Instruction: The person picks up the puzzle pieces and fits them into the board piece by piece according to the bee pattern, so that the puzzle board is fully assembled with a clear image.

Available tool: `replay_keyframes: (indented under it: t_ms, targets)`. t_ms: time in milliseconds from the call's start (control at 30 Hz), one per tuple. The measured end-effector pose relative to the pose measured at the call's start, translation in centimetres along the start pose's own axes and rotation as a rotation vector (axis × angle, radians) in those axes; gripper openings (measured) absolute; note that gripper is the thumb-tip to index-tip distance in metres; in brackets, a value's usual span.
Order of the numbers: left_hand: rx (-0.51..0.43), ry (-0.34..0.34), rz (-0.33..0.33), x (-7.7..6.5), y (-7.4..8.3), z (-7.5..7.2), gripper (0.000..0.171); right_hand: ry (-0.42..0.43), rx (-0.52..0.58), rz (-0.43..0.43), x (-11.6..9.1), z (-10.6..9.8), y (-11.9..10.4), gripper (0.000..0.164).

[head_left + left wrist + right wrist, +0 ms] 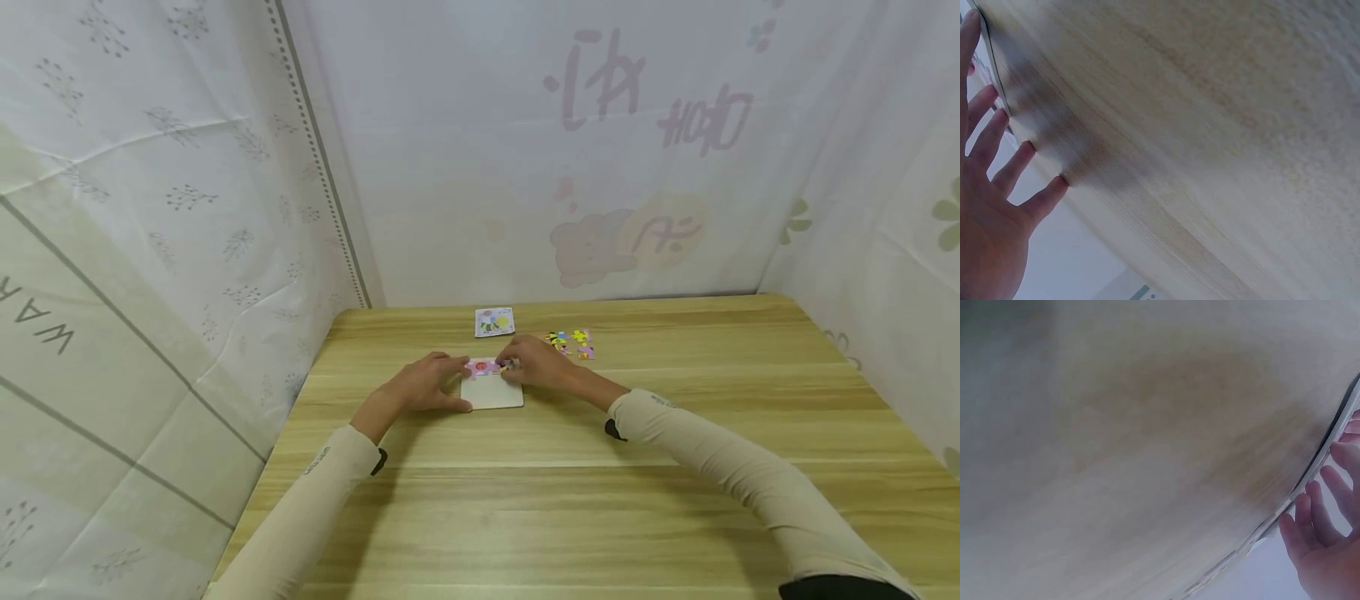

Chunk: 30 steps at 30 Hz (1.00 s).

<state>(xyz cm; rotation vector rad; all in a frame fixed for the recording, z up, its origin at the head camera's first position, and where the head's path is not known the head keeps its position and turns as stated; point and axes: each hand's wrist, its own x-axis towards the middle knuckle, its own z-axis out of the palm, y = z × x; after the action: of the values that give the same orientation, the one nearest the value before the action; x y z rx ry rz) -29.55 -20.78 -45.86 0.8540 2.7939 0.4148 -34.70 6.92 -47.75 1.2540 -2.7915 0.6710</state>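
A white puzzle board [492,393] lies flat on the table, with pink puzzle pieces [481,367] along its far edge. My left hand [427,384] steadies the board's left side, its fingers spread and fairly straight, the thumb at the near left corner. The left wrist view also shows this hand [997,187], fingertips at the board's edge and on the wood. Over the board's far right corner, my right hand [542,364] pinches a small dark-patterned puzzle piece [506,366], partly hidden by its fingers. In the right wrist view that hand [1329,531] has bent fingers beside the board's edge.
Loose puzzle pieces [581,337], yellow and pink, lie on the table just beyond and right of my right hand. A square picture card [494,322] with a coloured drawing lies behind the board. Printed curtains [465,167] hang behind the wooden table [480,517].
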Motion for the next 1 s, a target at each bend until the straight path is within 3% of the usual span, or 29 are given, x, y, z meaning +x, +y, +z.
replay_keyframes:
  t_ms: [567, 1000]
  targets:
    - [0.005, 0.009, 0.004, 0.1, -0.2, 0.2, 0.076, -0.038, 0.052, -0.143, 0.4, 0.8, -0.9, 0.020]
    - [0.000, 0.016, 0.002, 0.2, -0.2, 0.2, 0.078, -0.069, 0.069, -0.178, 0.9, 1.1, -2.3, 0.020]
